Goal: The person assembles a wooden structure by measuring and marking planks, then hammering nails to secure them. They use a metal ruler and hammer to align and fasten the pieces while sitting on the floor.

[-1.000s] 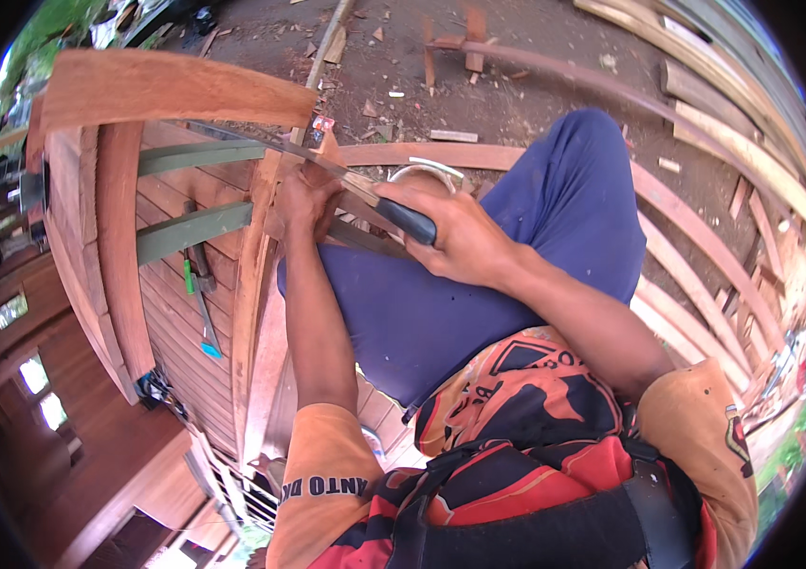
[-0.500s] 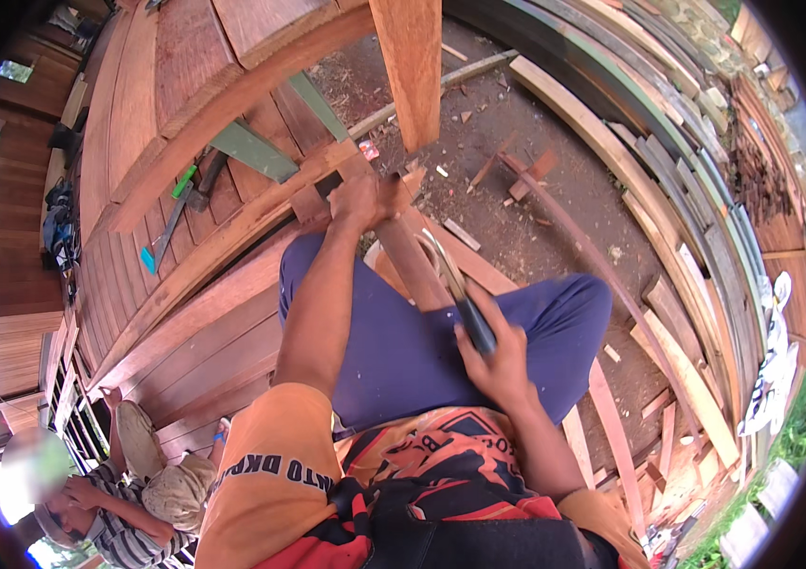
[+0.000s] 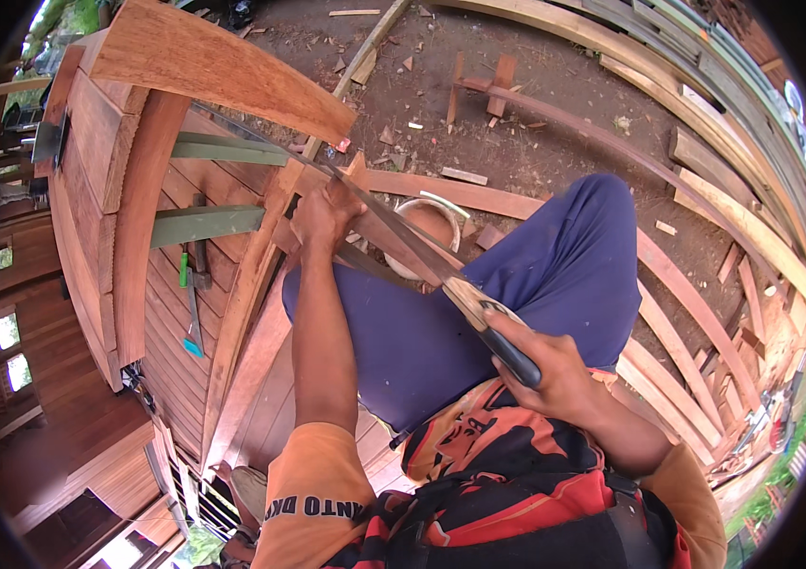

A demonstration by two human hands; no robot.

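My right hand is closed round the black grip of a long handsaw with a pale wooden handle part. Its dark blade, seen almost edge-on, runs up and left past my left hand. That hand is closed on a reddish wooden strip, which slants across my lap beside the blade. My fingers hide part of the strip, and I cannot tell whether the blade touches it. Beneath the strip and blade, a round bucket with brownish contents shows between my legs.
A beam end and a stepped plank structure rise at left. Two green supports, a hammer and a green-handled tool with a blue end lie near the deck. Long boards and wood scraps cover the ground at right.
My right hand has moved down and right, and the saw blade now stretches up-left past my left hand. My left hand keeps its hold on the strip. The view has turned.
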